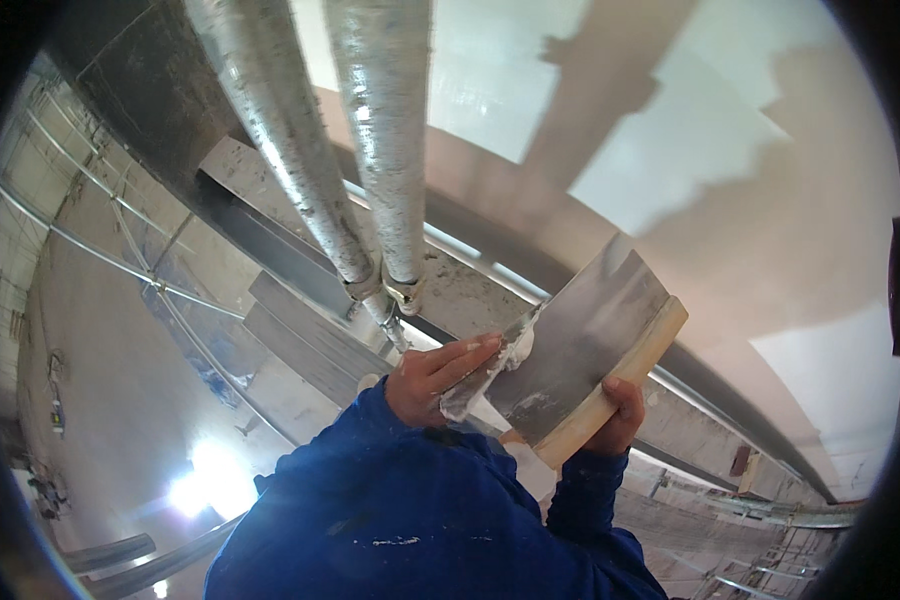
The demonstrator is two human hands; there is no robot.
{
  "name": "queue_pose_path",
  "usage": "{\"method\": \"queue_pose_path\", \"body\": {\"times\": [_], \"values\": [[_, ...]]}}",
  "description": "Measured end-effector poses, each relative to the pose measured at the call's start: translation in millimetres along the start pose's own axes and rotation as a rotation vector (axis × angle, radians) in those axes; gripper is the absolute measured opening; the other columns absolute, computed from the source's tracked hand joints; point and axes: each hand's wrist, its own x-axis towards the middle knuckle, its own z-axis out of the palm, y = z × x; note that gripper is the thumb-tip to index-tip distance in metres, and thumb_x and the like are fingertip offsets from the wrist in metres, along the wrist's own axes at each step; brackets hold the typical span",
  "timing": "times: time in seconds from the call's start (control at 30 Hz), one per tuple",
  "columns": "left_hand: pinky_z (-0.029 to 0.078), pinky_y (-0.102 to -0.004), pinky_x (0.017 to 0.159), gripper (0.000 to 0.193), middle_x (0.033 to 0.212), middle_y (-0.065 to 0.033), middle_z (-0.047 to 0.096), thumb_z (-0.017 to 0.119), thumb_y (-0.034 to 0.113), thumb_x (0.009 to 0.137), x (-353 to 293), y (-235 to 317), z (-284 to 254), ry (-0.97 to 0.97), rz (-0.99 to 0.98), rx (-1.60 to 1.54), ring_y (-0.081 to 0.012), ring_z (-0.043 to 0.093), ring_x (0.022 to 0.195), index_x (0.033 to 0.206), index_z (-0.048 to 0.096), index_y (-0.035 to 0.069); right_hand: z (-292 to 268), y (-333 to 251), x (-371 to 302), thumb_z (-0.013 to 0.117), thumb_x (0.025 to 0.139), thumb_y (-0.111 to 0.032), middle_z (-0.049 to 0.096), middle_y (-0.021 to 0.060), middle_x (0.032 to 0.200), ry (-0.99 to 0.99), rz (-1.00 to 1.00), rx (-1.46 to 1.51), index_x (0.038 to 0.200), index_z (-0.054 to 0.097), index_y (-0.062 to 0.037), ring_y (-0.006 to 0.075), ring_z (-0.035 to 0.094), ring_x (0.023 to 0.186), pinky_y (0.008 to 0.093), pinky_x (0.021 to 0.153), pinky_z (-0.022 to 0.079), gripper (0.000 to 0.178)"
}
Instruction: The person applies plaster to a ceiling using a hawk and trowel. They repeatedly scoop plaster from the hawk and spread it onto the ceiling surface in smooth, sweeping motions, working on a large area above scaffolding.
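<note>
My right hand (615, 415) is closed round the pale wooden back edge of a wide metal plastering blade (575, 345), which is tilted in front of my chest. My left hand (435, 378) grips a smaller putty-smeared scraper blade (462, 398), fingers pressed along it. White wet filler (518, 350) clings where the scraper meets the left edge of the wide blade. The scraper's handle is hidden by my left hand. Both arms are in blue sleeves, bent close to my body.
Two splattered scaffold poles (382, 140) rise just ahead, left of the blades. Dusty scaffold boards (470, 295) run diagonally below me. A smooth pale wall (490, 75), partly shadowed, stands ahead and right. At left, metal rails (120, 265) border a drop to a floor (110, 400) far below.
</note>
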Motion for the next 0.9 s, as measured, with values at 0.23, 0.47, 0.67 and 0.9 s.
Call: {"method": "queue_pose_path", "body": {"times": [0.23, 0.47, 0.67, 0.9], "values": [[0.051, -0.0296, 0.072, 0.062, 0.12, -0.0152, 0.049, 0.064, 0.0, 0.064, -75.4, -24.0, -55.7, 0.007, -0.171, 0.046, -0.0253, 0.058, 0.094, 0.123, 0.045, 0.005, 49.8, 49.6, -25.9, 0.054, 0.065, -0.023, 0.053, 0.0191, 0.104, -0.301, -0.078, 0.168, 0.114, 0.041, 0.0057, 0.0309, 0.057, 0.088, 0.0385, 0.076, 0.049, 0.059], [0.041, -0.0256, 0.048, 0.013, 0.061, -0.0048, 0.053, 0.045, 0.008, 0.08, -194.6, -31.6, -93.7, 0.564, -0.816, -0.763, -0.0106, 0.05, 0.053, 0.088, 0.052, 0.0, 134.7, 114.2, -26.3, 0.056, 0.072, -0.03, 0.053, 0.0184, 0.108, -0.941, 0.074, 0.32, 0.116, 0.042, 0.0041, 0.0302, 0.057, 0.088, 0.0417, 0.077, 0.049, 0.057], [0.04, -0.0258, 0.042, 0.017, 0.061, -0.0094, 0.053, 0.046, 0.009, 0.077, -277.6, -57.8, -172.9, 1.117, -0.871, -0.64, -0.0148, 0.05, 0.048, 0.088, 0.05, -0.003, 237.3, 181.8, 6.3, 0.054, 0.077, -0.034, 0.054, 0.0178, 0.11, -0.841, 0.147, -0.037, 0.117, 0.044, 0.0023, 0.029, 0.058, 0.09, 0.043, 0.081, 0.048, 0.055], [0.042, -0.0278, 0.039, 0.027, 0.058, -0.0109, 0.05, 0.049, 0.013, 0.072, -320.2, -74.6, -255.8, 1.475, -0.84, -0.469, -0.0176, 0.048, 0.043, 0.093, 0.048, -0.004, 318.9, 272.8, 76.7, 0.054, 0.076, -0.013, 0.049, 0.0199, 0.117, -0.834, 0.778, 0.588, 0.123, 0.04, -0.0003, 0.0328, 0.05, 0.107, 0.0454, 0.091, 0.042, 0.051]]}}
